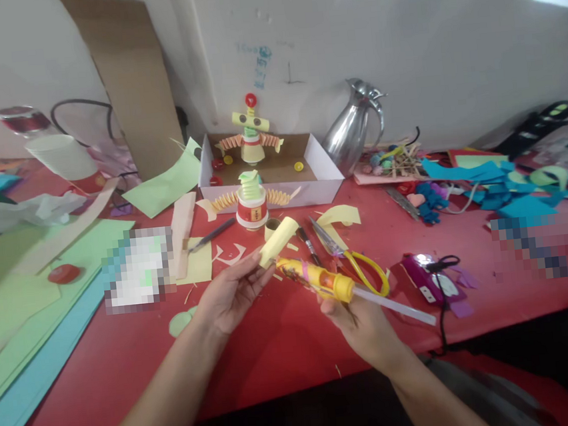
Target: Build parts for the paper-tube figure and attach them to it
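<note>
A rolled tube of pale yellow paper (280, 237) is held in my left hand (234, 290), its fingers closed round the lower end. My right hand (362, 319) grips a yellow glue gun (315, 278) with a clear glue stick (396, 304) poking out of its back. The gun's front end is close to the tube's lower end; whether they touch I cannot tell. Just beyond stands a paper-cup figure (252, 209) with folded paper arms and no head. Behind it, a finished-looking figure (252, 142) with a tube head and red top stands in a shallow box (272, 196).
Yellow-handled scissors (351, 257) and a black marker (308, 245) lie beyond the glue gun. Green paper sheets (91, 251) cover the left side. A steel jug (356, 126) stands behind right. A magenta device (434, 279) with a black cord and blue paper scraps (492, 186) lie right.
</note>
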Tool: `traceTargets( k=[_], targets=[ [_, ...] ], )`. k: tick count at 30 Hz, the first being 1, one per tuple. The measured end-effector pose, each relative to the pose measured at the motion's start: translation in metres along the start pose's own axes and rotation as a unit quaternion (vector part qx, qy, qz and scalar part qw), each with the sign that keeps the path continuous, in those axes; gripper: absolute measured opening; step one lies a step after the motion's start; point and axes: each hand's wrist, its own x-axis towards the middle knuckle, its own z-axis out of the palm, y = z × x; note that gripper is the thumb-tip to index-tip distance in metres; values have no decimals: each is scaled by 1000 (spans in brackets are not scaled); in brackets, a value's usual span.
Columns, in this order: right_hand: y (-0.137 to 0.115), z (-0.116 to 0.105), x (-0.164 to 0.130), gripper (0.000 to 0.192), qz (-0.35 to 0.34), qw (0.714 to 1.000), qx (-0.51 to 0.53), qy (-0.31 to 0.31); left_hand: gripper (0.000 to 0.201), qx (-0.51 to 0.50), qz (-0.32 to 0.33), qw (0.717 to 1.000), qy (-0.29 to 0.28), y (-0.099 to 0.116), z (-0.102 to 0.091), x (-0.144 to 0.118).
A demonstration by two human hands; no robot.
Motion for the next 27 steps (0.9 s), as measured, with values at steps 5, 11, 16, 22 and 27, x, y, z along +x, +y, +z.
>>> traceTargets(
  k=[5, 11, 16, 22, 27],
  targets=[
    [-3, 1, 0, 52, -10, 1000, -3, -9, 13, 7, 4, 1000, 8, 1, 2, 0],
    [0, 0, 0, 48, -40, 999, -24, -8, 9, 4, -6, 1000, 21, 1, 1, 1],
    [0, -1, 1, 44, -53, 998, -26, -5, 8, 4, -11, 1000, 19, 0, -1, 2],
    [5, -7, 6, 46, -3, 1000, -6, 3, 12, -6, -24, 1000, -2, 0, -3, 3],
    [18, -13, 8, 46, 41, 999, 18, 8, 13, 11, -25, 1000, -12, -2, -4, 3]
  ],
)
